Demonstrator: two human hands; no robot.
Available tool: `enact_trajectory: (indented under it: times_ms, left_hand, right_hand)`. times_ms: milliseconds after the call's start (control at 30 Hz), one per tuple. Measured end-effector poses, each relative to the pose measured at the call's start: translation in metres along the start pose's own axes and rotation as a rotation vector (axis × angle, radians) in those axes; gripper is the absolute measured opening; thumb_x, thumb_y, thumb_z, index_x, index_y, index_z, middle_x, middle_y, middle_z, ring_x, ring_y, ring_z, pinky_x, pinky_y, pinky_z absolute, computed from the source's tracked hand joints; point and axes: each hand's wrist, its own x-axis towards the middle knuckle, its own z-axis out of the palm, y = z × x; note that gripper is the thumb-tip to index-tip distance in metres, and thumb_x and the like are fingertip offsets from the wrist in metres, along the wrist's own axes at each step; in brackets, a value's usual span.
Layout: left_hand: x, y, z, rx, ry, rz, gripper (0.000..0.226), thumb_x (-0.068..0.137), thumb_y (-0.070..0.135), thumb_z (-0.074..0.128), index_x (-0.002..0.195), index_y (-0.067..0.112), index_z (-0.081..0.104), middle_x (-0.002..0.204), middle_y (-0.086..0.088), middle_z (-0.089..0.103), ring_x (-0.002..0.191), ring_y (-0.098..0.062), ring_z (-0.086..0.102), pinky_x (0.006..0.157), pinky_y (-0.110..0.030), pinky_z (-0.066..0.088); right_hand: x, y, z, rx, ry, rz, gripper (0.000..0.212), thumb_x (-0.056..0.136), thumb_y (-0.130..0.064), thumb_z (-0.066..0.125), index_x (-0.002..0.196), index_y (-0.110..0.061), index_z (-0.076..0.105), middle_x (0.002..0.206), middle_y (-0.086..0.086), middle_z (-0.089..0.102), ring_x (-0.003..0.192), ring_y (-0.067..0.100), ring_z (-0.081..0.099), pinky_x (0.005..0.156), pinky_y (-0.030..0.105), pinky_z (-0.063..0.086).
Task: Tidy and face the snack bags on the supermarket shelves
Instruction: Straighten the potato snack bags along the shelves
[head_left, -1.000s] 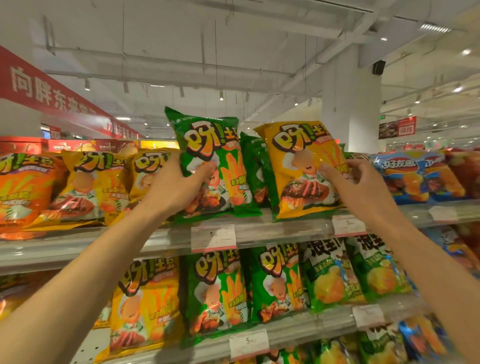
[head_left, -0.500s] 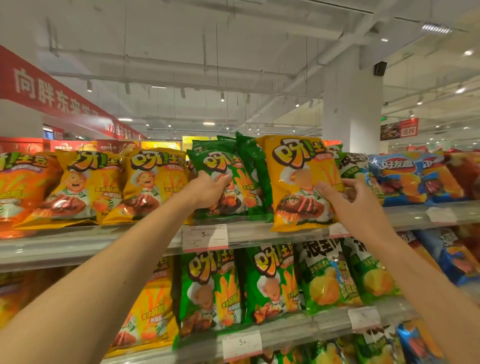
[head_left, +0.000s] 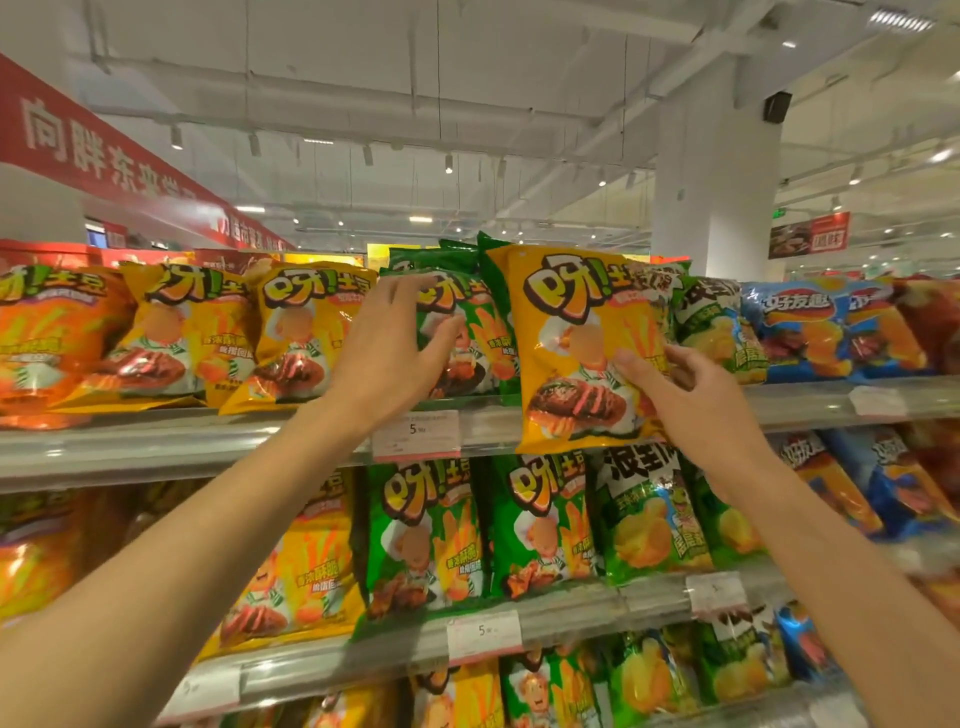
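Though right-hand (head_left: 696, 400)-gripped, yellow bag (head_left: 576, 343) upright, probably front-facing.

left arm: bare from the frame edge at 8 o'clock up to the wrist — no sleeve in view
left hand (head_left: 390, 347): bare, no glove, no ring or watch to be seen; short plain nails
right arm: bare from the frame edge at 4 o'clock to the wrist — no sleeve, no band
right hand (head_left: 693, 402): bare, no glove; the wrist carries nothing
clothing: none shows anywhere in view
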Motion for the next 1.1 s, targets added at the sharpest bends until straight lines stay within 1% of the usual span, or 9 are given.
enact_trajectory:
  times_ms: [100, 200, 367, 467, 567, 700, 833, 1000, 1100]
  left_hand:
    - [-0.034, 0.015, -0.007, -0.246, -0.114, -0.091, 0.041, 0.095, 0.059, 0.056, 0.127, 0.034, 0.058, 0.109, 0.023, 0.065, 0.095, 0.009, 0.062, 0.079, -0.025, 0.053]
    - [-0.068, 0.027, -0.009, -0.485, -0.269, -0.214, 0.052, 0.091, 0.067, 0.057, 0.136, 0.043, 0.047, 0.109, 0.030, 0.063, 0.093, 0.009, 0.065, 0.076, -0.021, 0.052]
    - [-0.117, 0.023, -0.021, -0.703, -0.313, -0.276, 0.062, 0.086, 0.067, 0.064, 0.138, 0.059, 0.031, 0.103, 0.050, 0.061, 0.094, 0.013, 0.068, 0.071, -0.003, 0.050]
    - [-0.143, 0.006, -0.030, -0.759, -0.311, -0.307, 0.060, 0.083, 0.064, 0.067, 0.133, 0.066, 0.035, 0.114, 0.040, 0.062, 0.102, 0.003, 0.069, 0.071, -0.008, 0.055]
    - [-0.174, -0.017, -0.040, -0.755, -0.344, -0.319, 0.067, 0.087, 0.054, 0.069, 0.145, 0.054, 0.035, 0.124, 0.033, 0.060, 0.110, 0.001, 0.066, 0.074, -0.014, 0.057]
    - [-0.213, -0.056, -0.064, -0.690, -0.393, -0.358, 0.068, 0.084, 0.060, 0.067, 0.142, 0.062, 0.031, 0.132, 0.037, 0.053, 0.118, 0.001, 0.062, 0.086, -0.026, 0.058]
    - [-0.255, -0.100, -0.096, -0.642, -0.425, -0.423, 0.066, 0.087, 0.060, 0.068, 0.136, 0.073, 0.025, 0.134, 0.050, 0.045, 0.123, 0.014, 0.053, 0.091, -0.009, 0.049]
    - [-0.288, -0.161, -0.141, -0.594, -0.471, -0.540, 0.071, 0.080, 0.057, 0.065, 0.139, 0.064, 0.026, 0.128, 0.055, 0.045, 0.114, 0.021, 0.054, 0.084, -0.001, 0.045]
    - [-0.296, -0.200, -0.163, -0.508, -0.471, -0.569, 0.075, 0.082, 0.063, 0.061, 0.146, 0.064, 0.022, 0.146, 0.046, 0.033, 0.127, 0.018, 0.045, 0.095, -0.007, 0.041]
  right_hand:
    - [-0.017, -0.001, 0.011, -0.001, -0.035, 0.021, 0.115, 0.056, -0.091, 0.066, 0.150, -0.028, 0.047, 0.143, -0.008, 0.058, 0.126, 0.014, 0.059, 0.107, 0.041, 0.050]
    - [-0.039, -0.001, 0.026, 0.022, -0.073, 0.048, 0.113, 0.055, -0.091, 0.066, 0.150, -0.031, 0.048, 0.141, -0.008, 0.062, 0.125, 0.019, 0.063, 0.108, 0.049, 0.051]
    - [-0.081, 0.001, 0.050, 0.066, -0.169, 0.018, 0.070, 0.071, -0.079, 0.068, 0.131, -0.045, 0.056, 0.106, -0.034, 0.072, 0.090, 0.002, 0.076, 0.071, 0.017, 0.060]
    - [-0.099, 0.004, 0.063, 0.097, -0.240, 0.047, 0.068, 0.074, -0.073, 0.066, 0.133, -0.041, 0.059, 0.111, -0.030, 0.073, 0.096, -0.001, 0.074, 0.080, 0.023, 0.061]
    - [-0.118, 0.006, 0.078, 0.083, -0.319, 0.071, 0.067, 0.074, -0.070, 0.067, 0.132, -0.038, 0.059, 0.111, -0.029, 0.073, 0.095, -0.007, 0.072, 0.074, 0.015, 0.059]
    - [-0.146, 0.008, 0.115, 0.117, -0.440, 0.153, 0.060, 0.067, -0.061, 0.074, 0.120, -0.038, 0.057, 0.105, -0.027, 0.075, 0.089, -0.009, 0.072, 0.064, 0.006, 0.054]
    - [-0.177, 0.010, 0.168, 0.136, -0.535, 0.222, 0.077, 0.063, -0.064, 0.081, 0.127, -0.034, 0.051, 0.107, -0.016, 0.077, 0.096, 0.004, 0.075, 0.073, 0.018, 0.059]
    - [-0.212, 0.002, 0.246, 0.085, -0.640, 0.280, 0.066, 0.065, -0.073, 0.075, 0.118, -0.059, 0.040, 0.094, -0.035, 0.070, 0.082, -0.011, 0.069, 0.061, 0.006, 0.050]
    - [-0.219, -0.004, 0.296, 0.099, -0.671, 0.296, 0.075, 0.076, -0.062, 0.079, 0.136, -0.041, 0.040, 0.107, -0.022, 0.072, 0.091, -0.013, 0.068, 0.068, 0.007, 0.051]
